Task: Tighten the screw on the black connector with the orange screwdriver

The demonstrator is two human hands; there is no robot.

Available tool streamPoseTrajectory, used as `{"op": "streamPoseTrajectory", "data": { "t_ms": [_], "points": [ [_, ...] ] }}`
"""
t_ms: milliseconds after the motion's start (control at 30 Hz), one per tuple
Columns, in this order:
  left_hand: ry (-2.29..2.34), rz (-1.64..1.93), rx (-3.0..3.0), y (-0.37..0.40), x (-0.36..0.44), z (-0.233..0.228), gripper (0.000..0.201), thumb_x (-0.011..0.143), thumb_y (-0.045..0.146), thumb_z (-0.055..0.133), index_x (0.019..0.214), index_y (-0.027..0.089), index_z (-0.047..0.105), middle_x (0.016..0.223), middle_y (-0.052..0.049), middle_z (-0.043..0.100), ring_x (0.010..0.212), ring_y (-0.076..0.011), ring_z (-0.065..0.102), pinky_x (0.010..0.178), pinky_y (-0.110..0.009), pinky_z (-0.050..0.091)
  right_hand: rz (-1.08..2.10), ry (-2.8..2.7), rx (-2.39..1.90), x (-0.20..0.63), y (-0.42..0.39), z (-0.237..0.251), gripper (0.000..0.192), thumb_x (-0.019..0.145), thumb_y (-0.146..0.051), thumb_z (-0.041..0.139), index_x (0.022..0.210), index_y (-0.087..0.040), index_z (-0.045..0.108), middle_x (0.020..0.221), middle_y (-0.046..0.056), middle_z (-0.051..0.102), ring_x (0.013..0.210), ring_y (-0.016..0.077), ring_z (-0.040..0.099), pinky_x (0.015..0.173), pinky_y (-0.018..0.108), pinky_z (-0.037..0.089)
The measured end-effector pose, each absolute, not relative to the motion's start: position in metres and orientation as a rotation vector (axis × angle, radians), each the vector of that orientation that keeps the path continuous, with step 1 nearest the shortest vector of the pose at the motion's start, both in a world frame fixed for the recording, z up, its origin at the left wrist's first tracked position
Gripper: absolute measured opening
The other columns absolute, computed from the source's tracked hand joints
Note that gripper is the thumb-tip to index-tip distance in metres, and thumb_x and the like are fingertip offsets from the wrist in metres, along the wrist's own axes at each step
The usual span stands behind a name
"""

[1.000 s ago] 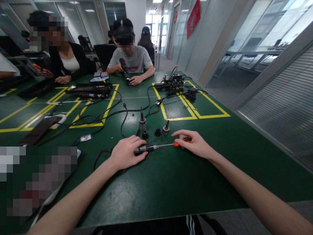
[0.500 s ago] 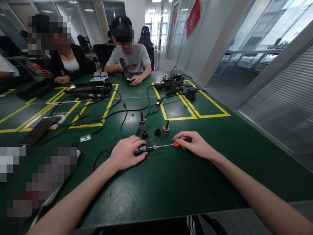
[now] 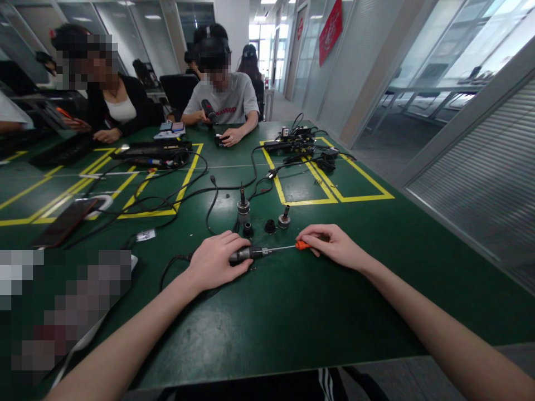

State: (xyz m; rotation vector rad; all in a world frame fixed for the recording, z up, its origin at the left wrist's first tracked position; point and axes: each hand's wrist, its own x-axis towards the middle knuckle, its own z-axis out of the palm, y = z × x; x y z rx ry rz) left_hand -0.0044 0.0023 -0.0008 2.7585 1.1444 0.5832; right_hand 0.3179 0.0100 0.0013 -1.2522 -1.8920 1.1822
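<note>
The green surface [image 3: 292,312] marked with yellow tape lines carries tangled black cables [image 3: 175,192] and four small dark cylindrical metal fittings [image 3: 270,225] just beyond the hands. The left hand [image 3: 215,260], grip closed, pins a dark cylindrical tool body [image 3: 244,254] flat on it. The right hand [image 3: 334,247], grip pinched shut, holds an orange-handled screwdriver [image 3: 301,245], its thin shaft meeting the tool's tip.

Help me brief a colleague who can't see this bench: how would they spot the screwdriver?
On the green table, look at the near edge where two bare forearms reach in. The screwdriver lies between the hands, its orange handle in the right hand, its thin steel shaft pointing into the dark tool under the left hand. Nothing else nearby is orange.
</note>
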Motion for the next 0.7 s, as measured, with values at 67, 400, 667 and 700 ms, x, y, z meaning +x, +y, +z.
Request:
{"op": "streamPoseTrajectory", "data": {
  "t_ms": [67,400,667,700],
  "points": [
    [1.147,0.589,2.759,0.0024,-0.0047,-0.0012,0.021,0.093,0.033,0.067,0.108,0.020,0.070,0.100,-0.004,0.076,0.088,-0.0214,0.070,0.075,-0.033,0.057,1.170,-1.867,-1.236,0.3184,0.0108,0.0025,0.041,0.089,-0.056,0.071,0.100,-0.017,0.077,0.072,0.003,0.067,0.060,0.0149,0.055,0.057,0.029,0.044],
    [1.142,0.594,2.758,0.0030,-0.0052,-0.0037,0.022,0.093,0.035,0.067,0.108,0.020,0.071,0.099,-0.004,0.076,0.087,-0.0214,0.070,0.074,-0.033,0.057,1.230,-1.851,-1.261,0.3204,0.0104,0.0007,0.050,0.096,-0.064,0.059,0.091,-0.016,0.076,0.052,-0.003,0.053,0.046,0.0109,0.044,0.048,0.026,0.035],
    [1.138,0.598,2.756,0.0031,-0.0050,-0.0026,0.021,0.093,0.035,0.067,0.108,0.020,0.071,0.098,-0.004,0.076,0.087,-0.0209,0.070,0.075,-0.033,0.057,1.301,-1.781,-1.233,0.3186,0.0112,0.0065,0.039,0.081,-0.052,0.082,0.095,-0.017,0.075,0.081,0.004,0.072,0.057,0.0118,0.055,0.051,0.026,0.042],
    [1.138,0.600,2.757,0.0030,-0.0050,-0.0026,0.021,0.093,0.034,0.067,0.108,0.020,0.071,0.098,-0.004,0.076,0.087,-0.0210,0.070,0.075,-0.033,0.057,1.285,-1.801,-1.231,0.3183,0.0110,0.0073,0.039,0.081,-0.053,0.081,0.095,-0.017,0.075,0.084,0.005,0.073,0.058,0.0118,0.055,0.052,0.026,0.042]
  ]
}}
